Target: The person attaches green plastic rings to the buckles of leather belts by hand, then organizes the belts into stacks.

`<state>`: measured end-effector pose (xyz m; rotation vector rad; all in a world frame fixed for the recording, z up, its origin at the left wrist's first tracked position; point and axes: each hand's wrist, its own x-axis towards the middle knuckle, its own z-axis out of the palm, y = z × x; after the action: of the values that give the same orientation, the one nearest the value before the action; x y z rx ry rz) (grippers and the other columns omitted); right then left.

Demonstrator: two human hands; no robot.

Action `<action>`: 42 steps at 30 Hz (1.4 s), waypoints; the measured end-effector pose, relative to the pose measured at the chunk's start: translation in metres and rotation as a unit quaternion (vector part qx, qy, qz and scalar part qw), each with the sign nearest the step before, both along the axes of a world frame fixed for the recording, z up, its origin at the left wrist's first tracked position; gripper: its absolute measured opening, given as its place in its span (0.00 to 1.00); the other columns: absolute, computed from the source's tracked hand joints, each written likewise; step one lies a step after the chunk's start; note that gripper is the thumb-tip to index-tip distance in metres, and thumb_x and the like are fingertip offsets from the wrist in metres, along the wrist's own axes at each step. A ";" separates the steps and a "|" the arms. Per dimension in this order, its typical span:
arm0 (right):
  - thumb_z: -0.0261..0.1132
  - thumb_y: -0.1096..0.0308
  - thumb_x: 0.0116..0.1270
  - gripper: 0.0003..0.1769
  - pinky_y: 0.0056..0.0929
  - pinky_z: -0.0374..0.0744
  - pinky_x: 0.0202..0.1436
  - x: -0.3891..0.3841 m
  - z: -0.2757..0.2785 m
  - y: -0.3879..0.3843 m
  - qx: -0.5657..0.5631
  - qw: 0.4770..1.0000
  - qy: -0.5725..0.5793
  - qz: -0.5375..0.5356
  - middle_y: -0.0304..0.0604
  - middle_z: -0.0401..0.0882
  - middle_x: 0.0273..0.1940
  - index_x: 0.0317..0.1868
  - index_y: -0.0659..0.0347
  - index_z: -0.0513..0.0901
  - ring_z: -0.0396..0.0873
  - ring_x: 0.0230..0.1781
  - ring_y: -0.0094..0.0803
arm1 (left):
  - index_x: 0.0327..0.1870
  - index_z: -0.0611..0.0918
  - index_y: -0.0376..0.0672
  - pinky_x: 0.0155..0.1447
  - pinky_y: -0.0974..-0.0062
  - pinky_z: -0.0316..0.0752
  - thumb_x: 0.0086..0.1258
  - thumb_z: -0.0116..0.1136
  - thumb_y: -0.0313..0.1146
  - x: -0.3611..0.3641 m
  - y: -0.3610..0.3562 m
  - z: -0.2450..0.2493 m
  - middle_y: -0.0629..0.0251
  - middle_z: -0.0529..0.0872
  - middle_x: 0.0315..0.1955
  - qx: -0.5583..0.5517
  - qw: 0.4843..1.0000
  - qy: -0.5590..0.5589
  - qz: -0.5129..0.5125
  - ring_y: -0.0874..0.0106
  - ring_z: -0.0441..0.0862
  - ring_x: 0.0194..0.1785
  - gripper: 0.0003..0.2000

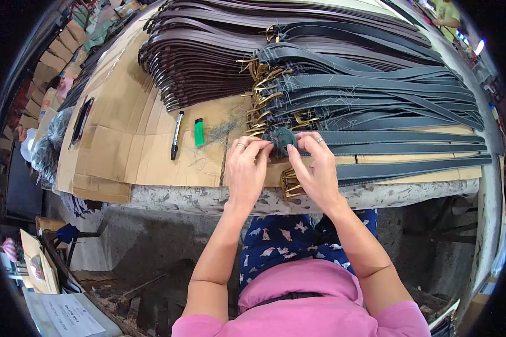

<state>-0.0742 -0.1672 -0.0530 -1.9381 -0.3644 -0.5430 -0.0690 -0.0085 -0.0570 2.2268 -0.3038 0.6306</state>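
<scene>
Near the front edge of the table, my right hand [315, 163] is closed on a round dark green disc [285, 138], thumb and fingers at its right side. My left hand [246, 165] pinches at the disc's left, fingertips together; what sits in the pinch is too small to make out. Around them lie dark grey-green leather belts [388, 137] with pale edge stitching, stretching off to the right. Their gold buckles [258, 101] bunch up just beyond my hands. One more gold buckle [291, 183] rests under my right hand at the table edge.
A large stack of dark brown belts [208, 67] lies at the back. On the cardboard sheet [112, 151] are a black marker [177, 135], a green lighter [199, 132] and loose thread clippings [222, 129]. A plastic-wrapped bundle [56, 140] is at the far left.
</scene>
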 end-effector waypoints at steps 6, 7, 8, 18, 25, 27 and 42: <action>0.67 0.75 0.64 0.08 0.41 0.78 0.46 -0.001 -0.006 0.003 -0.034 0.999 -0.016 0.009 0.55 0.79 0.43 0.34 0.69 0.75 0.80 0.42 0.52 | 0.37 0.83 0.35 0.47 0.64 0.75 0.69 0.62 0.28 0.001 0.007 -0.003 0.56 0.85 0.35 -0.095 0.994 0.045 -0.013 0.57 0.83 0.40 0.05; 0.68 0.74 0.64 0.09 0.41 0.78 0.46 -0.001 -0.007 0.004 -0.045 0.999 -0.024 0.005 0.54 0.79 0.43 0.33 0.68 0.75 0.79 0.42 0.52 | 0.37 0.83 0.35 0.47 0.64 0.75 0.69 0.62 0.28 0.002 0.008 -0.004 0.56 0.85 0.35 -0.090 0.995 0.042 -0.014 0.56 0.83 0.41 0.06; 0.68 0.74 0.63 0.09 0.42 0.78 0.46 0.000 -0.007 0.005 -0.056 0.998 -0.033 0.001 0.54 0.79 0.43 0.33 0.68 0.76 0.79 0.42 0.52 | 0.37 0.83 0.34 0.47 0.64 0.75 0.69 0.62 0.29 0.002 0.009 -0.005 0.55 0.85 0.35 -0.085 0.995 0.039 -0.016 0.56 0.83 0.41 0.06; 0.69 0.73 0.61 0.09 0.42 0.77 0.48 0.000 -0.009 0.005 -0.106 0.993 -0.040 -0.002 0.53 0.79 0.45 0.32 0.67 0.77 0.78 0.44 0.51 | 0.36 0.81 0.34 0.44 0.64 0.74 0.70 0.61 0.29 0.003 0.004 -0.003 0.55 0.84 0.32 -0.099 0.994 0.038 -0.002 0.56 0.82 0.38 0.07; 0.69 0.73 0.61 0.09 0.42 0.77 0.48 0.000 -0.010 0.005 -0.102 0.994 -0.041 0.001 0.53 0.79 0.44 0.32 0.68 0.77 0.78 0.45 0.51 | 0.38 0.83 0.32 0.46 0.69 0.74 0.70 0.62 0.28 0.003 0.004 -0.002 0.56 0.85 0.33 -0.088 0.995 0.051 0.004 0.63 0.83 0.38 0.07; 0.69 0.73 0.61 0.08 0.42 0.77 0.48 0.000 -0.009 0.005 -0.101 0.994 -0.038 0.003 0.53 0.79 0.44 0.32 0.68 0.77 0.78 0.45 0.51 | 0.37 0.83 0.32 0.46 0.69 0.74 0.70 0.63 0.29 0.004 0.004 -0.002 0.56 0.84 0.32 -0.086 0.995 0.049 0.005 0.62 0.82 0.38 0.07; 0.67 0.75 0.64 0.08 0.39 0.78 0.49 -0.005 0.003 -0.006 -0.007 1.000 0.004 0.011 0.55 0.79 0.45 0.32 0.69 0.76 0.80 0.45 0.50 | 0.38 0.83 0.34 0.51 0.63 0.75 0.67 0.61 0.24 0.010 0.011 0.008 0.57 0.85 0.38 -0.046 0.999 -0.010 -0.007 0.58 0.81 0.45 0.04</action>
<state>-0.0791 -0.1731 -0.0502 -1.9469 -0.3845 -0.5189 -0.0586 0.0027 -0.0490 2.1302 -0.2953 0.6468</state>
